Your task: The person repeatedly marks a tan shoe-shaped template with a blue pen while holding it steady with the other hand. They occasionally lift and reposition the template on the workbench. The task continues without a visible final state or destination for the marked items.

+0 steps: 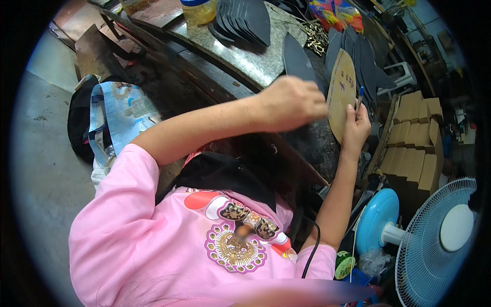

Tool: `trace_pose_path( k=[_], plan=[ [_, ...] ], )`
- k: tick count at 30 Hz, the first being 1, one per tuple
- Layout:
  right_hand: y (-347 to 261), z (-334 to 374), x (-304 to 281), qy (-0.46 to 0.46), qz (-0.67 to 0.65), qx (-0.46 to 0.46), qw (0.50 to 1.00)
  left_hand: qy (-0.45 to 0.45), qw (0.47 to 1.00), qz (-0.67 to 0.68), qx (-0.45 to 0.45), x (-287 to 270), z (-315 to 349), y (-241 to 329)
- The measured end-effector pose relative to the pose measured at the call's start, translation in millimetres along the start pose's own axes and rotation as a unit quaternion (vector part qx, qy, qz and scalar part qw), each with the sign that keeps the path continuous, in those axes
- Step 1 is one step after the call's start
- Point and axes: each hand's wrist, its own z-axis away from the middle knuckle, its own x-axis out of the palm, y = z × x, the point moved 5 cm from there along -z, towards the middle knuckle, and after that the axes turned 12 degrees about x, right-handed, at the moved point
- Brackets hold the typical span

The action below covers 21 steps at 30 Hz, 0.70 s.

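Note:
My right hand (356, 130) grips a tan, oval flat template (341, 97) with handwritten marks on it. A pen with a blue end (360, 97) sticks up between that hand's fingers. My left hand (292, 104) is closed, knuckles up, beside the template's left edge. Its fingertips are turned away, so what they hold, if anything, is hidden. Just beyond it shows a dark grey pointed piece (298, 57); whether the hand touches it I cannot tell. More dark grey pieces (364, 64) stand fanned out behind the template.
On the speckled stone slab (235, 64) lie stacked grey pieces (243, 23) and a jar with a blue lid (198, 11). Metal clasps (316, 38) lie by a colourful bag (337, 15). Cardboard boxes (411, 148) and a fan (434, 240) stand at right.

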Motion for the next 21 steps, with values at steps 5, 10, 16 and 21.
trace_pose_path(
  k=[5, 10, 16, 21],
  plan=[
    [-2.2, 0.6, -2.6, 0.009, 0.008, 0.002, 1.000, -0.052, 0.976, 0.197, 0.079, 14.0, -6.7, 32.9],
    [-0.3, -0.2, 0.2, 0.011, 0.003, 0.004, 1.000, -0.047, 0.998, -0.006, -0.043, 5.6, 6.3, -32.2],
    [-17.1, 6.4, -2.6, 0.032, -0.007, -0.029, 0.999, -0.191, 0.974, -0.020, -0.121, 28.9, 26.4, -69.3],
    [-45.7, 23.5, 0.6, 0.019, -0.020, -0.101, 0.995, -0.188, 0.972, -0.013, -0.143, 32.0, 29.7, -68.7]
  ],
)
